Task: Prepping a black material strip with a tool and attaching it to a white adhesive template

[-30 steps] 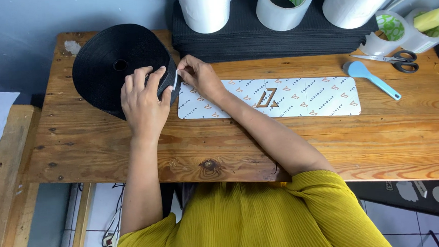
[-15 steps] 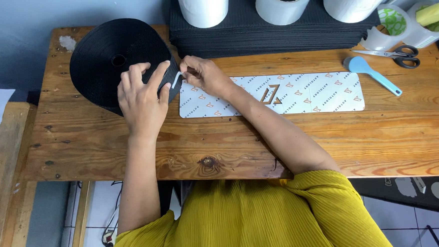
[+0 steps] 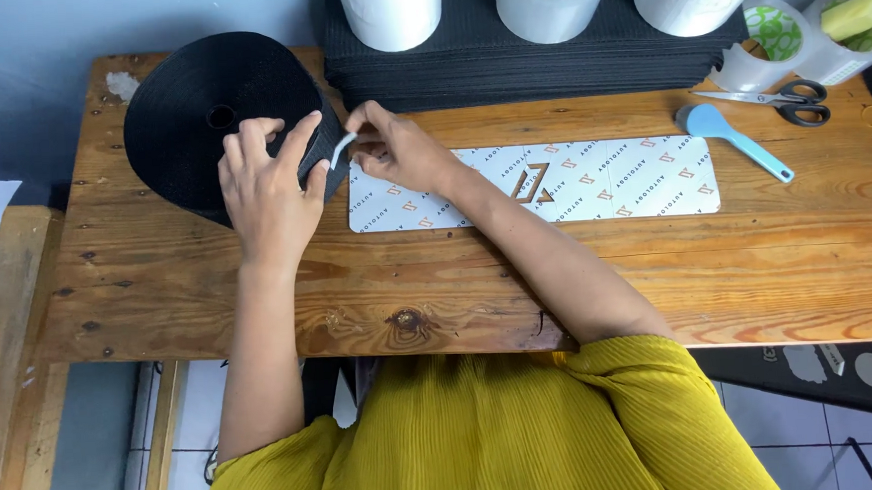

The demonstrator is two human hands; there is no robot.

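left hand (image 3: 266,189) spread on black roll (image 3: 190,114); right hand (image 3: 398,148) pinching white strip (image 3: 340,149)

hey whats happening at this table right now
A person in a yellow top sits at a wooden table. The left hand presses on a big black roll, while the right hand pinches a thin white strip at its edge. A long white printed sheet lies beside them.
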